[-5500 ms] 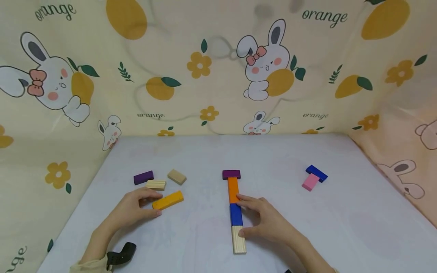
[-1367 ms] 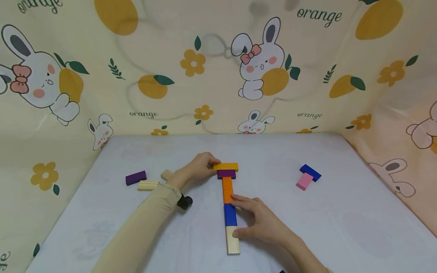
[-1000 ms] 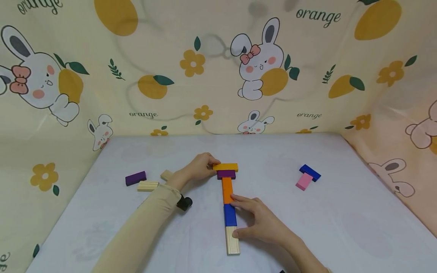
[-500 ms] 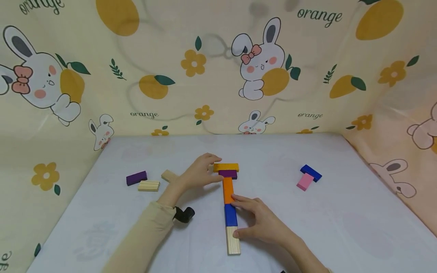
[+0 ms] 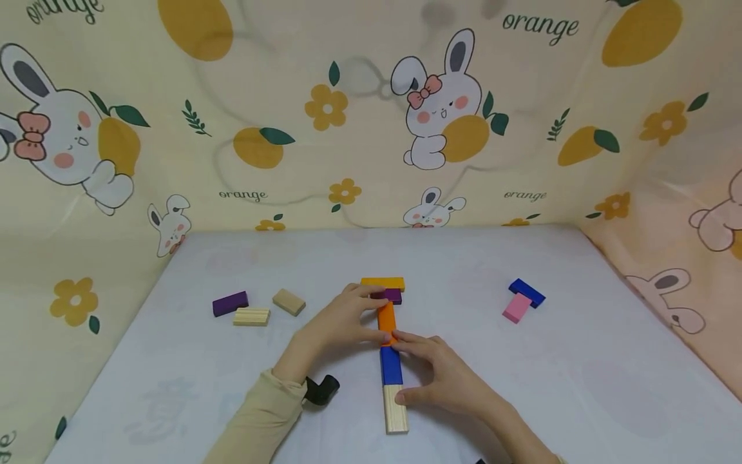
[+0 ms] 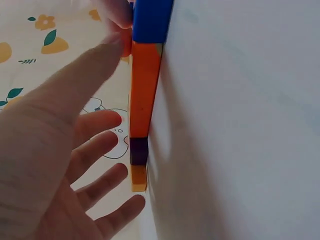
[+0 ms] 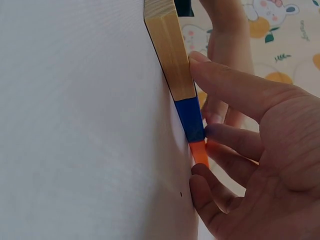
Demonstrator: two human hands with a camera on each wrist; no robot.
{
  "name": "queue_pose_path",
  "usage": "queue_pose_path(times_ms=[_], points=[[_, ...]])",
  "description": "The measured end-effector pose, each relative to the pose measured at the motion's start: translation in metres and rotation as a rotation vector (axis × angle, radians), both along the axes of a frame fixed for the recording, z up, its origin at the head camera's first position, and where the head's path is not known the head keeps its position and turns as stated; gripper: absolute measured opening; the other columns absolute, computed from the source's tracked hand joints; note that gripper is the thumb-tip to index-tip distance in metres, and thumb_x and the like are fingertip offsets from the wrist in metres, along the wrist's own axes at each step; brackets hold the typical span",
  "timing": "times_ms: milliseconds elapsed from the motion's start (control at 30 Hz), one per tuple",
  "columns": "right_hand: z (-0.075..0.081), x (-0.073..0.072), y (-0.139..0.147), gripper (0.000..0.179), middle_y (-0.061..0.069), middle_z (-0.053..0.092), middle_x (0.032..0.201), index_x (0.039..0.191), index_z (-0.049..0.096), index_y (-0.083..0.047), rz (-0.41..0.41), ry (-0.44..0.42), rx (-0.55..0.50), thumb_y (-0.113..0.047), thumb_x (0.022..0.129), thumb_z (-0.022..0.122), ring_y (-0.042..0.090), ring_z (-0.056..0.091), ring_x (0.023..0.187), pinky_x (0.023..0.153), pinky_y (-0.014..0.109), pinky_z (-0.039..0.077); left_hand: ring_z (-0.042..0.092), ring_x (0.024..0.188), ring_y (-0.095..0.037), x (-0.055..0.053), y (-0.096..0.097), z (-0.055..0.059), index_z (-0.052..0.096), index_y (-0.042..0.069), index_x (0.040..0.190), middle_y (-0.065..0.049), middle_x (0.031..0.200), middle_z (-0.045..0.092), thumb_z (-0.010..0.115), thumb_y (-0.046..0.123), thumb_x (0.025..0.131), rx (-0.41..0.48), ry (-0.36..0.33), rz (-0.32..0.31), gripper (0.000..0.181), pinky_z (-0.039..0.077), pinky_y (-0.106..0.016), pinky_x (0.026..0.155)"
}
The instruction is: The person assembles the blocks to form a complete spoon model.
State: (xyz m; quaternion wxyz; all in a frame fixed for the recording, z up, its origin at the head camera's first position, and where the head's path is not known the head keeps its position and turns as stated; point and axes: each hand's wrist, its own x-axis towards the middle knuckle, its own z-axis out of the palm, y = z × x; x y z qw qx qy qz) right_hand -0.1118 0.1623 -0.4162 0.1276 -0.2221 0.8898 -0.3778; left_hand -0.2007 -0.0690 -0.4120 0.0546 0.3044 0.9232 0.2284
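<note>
A straight row of wooden blocks lies down the middle: a plain wood block (image 5: 397, 415) nearest, a blue block (image 5: 391, 366), then an orange block (image 5: 386, 319). A purple block (image 5: 395, 296) lies crosswise at its far end, with a longer yellow block (image 5: 382, 282) behind. My left hand (image 5: 339, 320) spreads its fingers along the row's left side, thumb at the orange block's near end, forefinger by the purple one. From the right, my right hand (image 5: 443, 374) rests its thumb on the plain block and its fingertips at the orange block's edge.
To the left lie a dark purple block (image 5: 230, 303), a ridged light wood block (image 5: 252, 316) and a plain wood block (image 5: 288, 301). At the right, a pink block (image 5: 517, 308) overlaps a blue block (image 5: 527, 292). A patterned cloth (image 5: 371, 129) hangs behind the white table.
My left hand brought the yellow block from the left to behind the purple one, let go, and moved back toward me along the row. My right hand has stayed in place.
</note>
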Motion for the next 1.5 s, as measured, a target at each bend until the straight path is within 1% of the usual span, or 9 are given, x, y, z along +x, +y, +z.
queue_pose_path(times_ms=[133,233,333,500,733,1100,1267,1500], points=[[0.0001,0.0002,-0.0004,0.075,-0.012,0.041,0.150,0.141,0.055,-0.033,0.010,0.015,0.006,-0.049,0.074,0.084,0.020,0.039,0.124,0.102,0.055,0.036,0.035,0.138,-0.027,0.0037,0.0000,-0.0004,0.058,0.018,0.140,-0.001,0.149,0.044,0.070,0.064,0.080,-0.028,0.017,-0.002,0.076,0.032,-0.047,0.110],[0.0007,0.0005,-0.0006,0.074,-0.011,0.042,0.150,0.141,0.055,-0.034,0.012,0.020,0.005,-0.049,0.074,0.084,0.019,0.039,0.124,0.103,0.055,0.035,0.034,0.139,-0.027,0.0058,-0.0002,-0.0001,0.057,0.018,0.140,0.000,0.149,0.045,0.069,0.065,0.080,-0.028,0.011,0.003,0.078,0.031,-0.048,0.110],[0.0014,0.0006,-0.0007,0.074,-0.011,0.042,0.150,0.140,0.056,-0.032,0.012,0.024,-0.001,-0.048,0.074,0.084,0.019,0.040,0.124,0.104,0.054,0.034,0.036,0.138,-0.027,0.0066,-0.0001,0.0003,0.058,0.017,0.139,-0.001,0.148,0.046,0.070,0.064,0.079,-0.022,0.023,0.004,0.077,0.031,-0.048,0.110],[0.0010,0.0007,-0.0010,0.074,-0.011,0.042,0.150,0.140,0.057,-0.031,0.004,0.013,0.008,-0.048,0.073,0.084,0.018,0.040,0.123,0.103,0.054,0.035,0.039,0.136,-0.023,0.0056,-0.0009,0.0004,0.060,0.016,0.138,-0.001,0.146,0.048,0.073,0.063,0.078,-0.018,0.049,-0.011,0.077,0.031,-0.043,0.111],[-0.0013,-0.0002,0.0000,0.074,-0.013,0.042,0.149,0.139,0.058,-0.030,-0.003,0.008,0.025,-0.050,0.073,0.083,0.018,0.040,0.122,0.101,0.052,0.038,0.039,0.136,-0.021,0.0043,-0.0015,0.0013,0.058,0.013,0.138,-0.001,0.147,0.047,0.078,0.058,0.076,-0.001,0.030,-0.025,0.079,0.033,-0.040,0.110],[-0.0014,-0.0004,0.0010,0.074,-0.013,0.041,0.149,0.140,0.056,-0.031,0.000,0.006,0.030,-0.051,0.074,0.082,0.018,0.040,0.121,0.102,0.054,0.038,0.038,0.136,-0.021,0.0040,-0.0012,0.0001,0.059,0.012,0.137,-0.001,0.146,0.047,0.079,0.056,0.076,0.020,0.021,-0.028,0.078,0.033,-0.039,0.110],[-0.0004,-0.0001,0.0004,0.074,-0.012,0.042,0.149,0.140,0.057,-0.030,-0.009,-0.001,0.030,-0.051,0.074,0.082,0.019,0.041,0.121,0.101,0.053,0.039,0.038,0.136,-0.022,0.0034,-0.0006,0.0002,0.059,0.012,0.138,-0.002,0.147,0.046,0.079,0.056,0.076,0.012,0.016,-0.024,0.078,0.033,-0.040,0.110],[-0.0007,0.0012,0.0011,0.070,-0.013,0.042,0.149,0.139,0.058,-0.029,-0.015,0.004,-0.010,-0.052,0.076,0.080,0.018,0.042,0.123,0.102,0.055,0.037,0.037,0.136,-0.022,0.0049,0.0000,0.0020,0.058,0.013,0.138,-0.001,0.147,0.046,0.079,0.056,0.076,0.001,-0.001,-0.014,0.078,0.033,-0.041,0.109]])
